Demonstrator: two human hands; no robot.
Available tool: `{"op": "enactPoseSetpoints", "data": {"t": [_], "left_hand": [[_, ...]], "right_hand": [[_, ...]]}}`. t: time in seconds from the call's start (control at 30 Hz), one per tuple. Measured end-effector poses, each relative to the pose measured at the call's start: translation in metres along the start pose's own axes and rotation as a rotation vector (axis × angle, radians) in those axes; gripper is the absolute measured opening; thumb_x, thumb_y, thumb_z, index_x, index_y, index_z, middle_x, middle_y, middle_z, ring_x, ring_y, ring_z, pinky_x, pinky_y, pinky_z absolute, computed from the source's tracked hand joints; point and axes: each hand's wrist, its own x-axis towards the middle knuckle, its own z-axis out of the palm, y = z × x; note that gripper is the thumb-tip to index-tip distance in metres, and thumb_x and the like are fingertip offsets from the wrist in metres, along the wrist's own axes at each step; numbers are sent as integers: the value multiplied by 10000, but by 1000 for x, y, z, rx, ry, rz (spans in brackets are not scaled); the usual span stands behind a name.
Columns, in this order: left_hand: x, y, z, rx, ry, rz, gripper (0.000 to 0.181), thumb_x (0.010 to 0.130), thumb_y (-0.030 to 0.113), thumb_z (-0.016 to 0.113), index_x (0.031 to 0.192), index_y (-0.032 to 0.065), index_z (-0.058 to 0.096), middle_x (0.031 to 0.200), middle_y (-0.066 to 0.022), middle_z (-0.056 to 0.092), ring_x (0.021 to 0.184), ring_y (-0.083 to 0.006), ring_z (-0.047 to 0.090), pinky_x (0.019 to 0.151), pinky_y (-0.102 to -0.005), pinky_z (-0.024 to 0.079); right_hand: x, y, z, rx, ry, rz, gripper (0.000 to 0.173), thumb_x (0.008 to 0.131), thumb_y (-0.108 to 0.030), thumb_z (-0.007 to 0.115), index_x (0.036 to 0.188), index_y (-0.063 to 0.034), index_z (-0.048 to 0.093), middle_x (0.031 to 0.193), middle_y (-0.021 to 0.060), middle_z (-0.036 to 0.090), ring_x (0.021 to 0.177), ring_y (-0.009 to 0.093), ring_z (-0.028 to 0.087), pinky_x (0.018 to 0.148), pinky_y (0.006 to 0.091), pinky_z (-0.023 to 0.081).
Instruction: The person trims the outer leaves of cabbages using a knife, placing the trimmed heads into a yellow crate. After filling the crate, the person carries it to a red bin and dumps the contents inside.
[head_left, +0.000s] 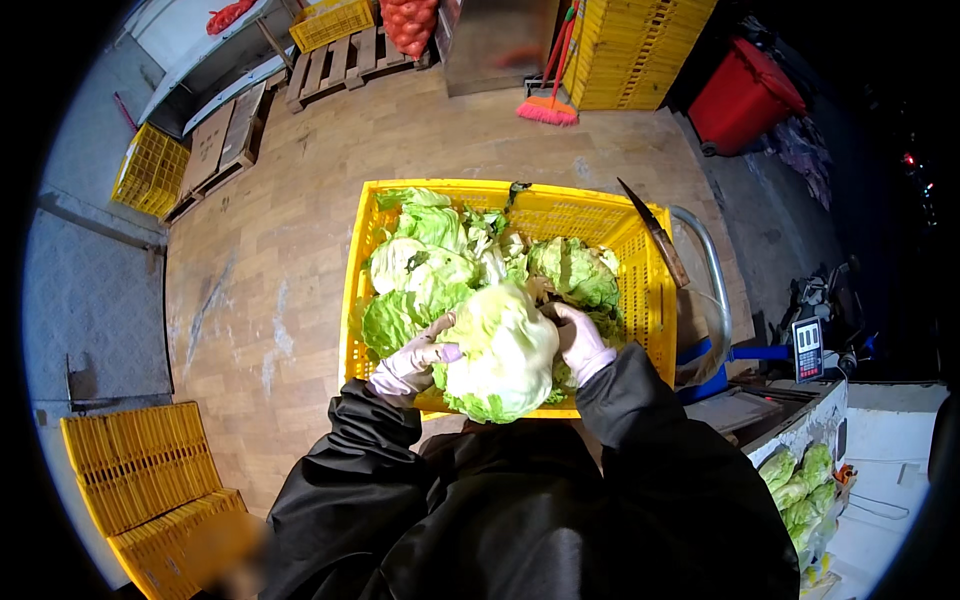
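A pale, trimmed head of iceberg lettuce (501, 352) is held between my two gloved hands, over the near side of a yellow plastic crate (660, 330). My left hand (415, 362) cups its left side with the thumb spread along the leaves. On the other side my right hand (576, 336) grips near the top right, its fingertips partly hidden by the lettuce. Loose outer leaves (424, 266) pile up in the crate's left half, and browner leaves (574, 271) lie toward the right. A knife with a wooden handle (670, 257) rests across the crate's right rim, blade pointing away.
Right of the crate curves a metal tube handle (716, 262), near a scale display (808, 349). More lettuces (802, 487) sit at lower right. Folded yellow crates (142, 465) stand at lower left. A broom (549, 109), stacked crates (637, 52) and a red bin (742, 97) are farther off.
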Motion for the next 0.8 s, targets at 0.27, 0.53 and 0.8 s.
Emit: {"op": "enactPoseSetpoints", "data": {"t": [0.27, 0.53, 0.8], "left_hand": [[34, -31, -10, 84, 314, 173, 579, 841, 328, 661, 1274, 14, 438, 1128, -84, 584, 1016, -178, 551, 867, -315, 450], [29, -23, 16, 443, 229, 402, 654, 894, 456, 553, 1279, -53, 412, 1129, -69, 523, 1033, -144, 486, 921, -263, 380], [21, -37, 0, -110, 331, 444, 946, 688, 328, 804, 1403, 30, 260, 1331, -142, 422, 1200, -268, 447, 1010, -395, 381]], "right_hand": [[-6, -6, 73, -1014, -225, -485, 416, 947, -310, 449, 1218, 4, 492, 1152, 149, 582, 983, 288, 598, 864, 409, 503], [2, 18, 27, -178, 329, -399, 303, 964, -255, 460, 1024, 8, 599, 943, 84, 635, 795, 179, 582, 736, 300, 486], [-37, -8, 110, -551, 540, -513, 277, 936, -207, 536, 719, -35, 523, 589, -22, 441, 504, 85, 419, 419, 245, 385]]}}
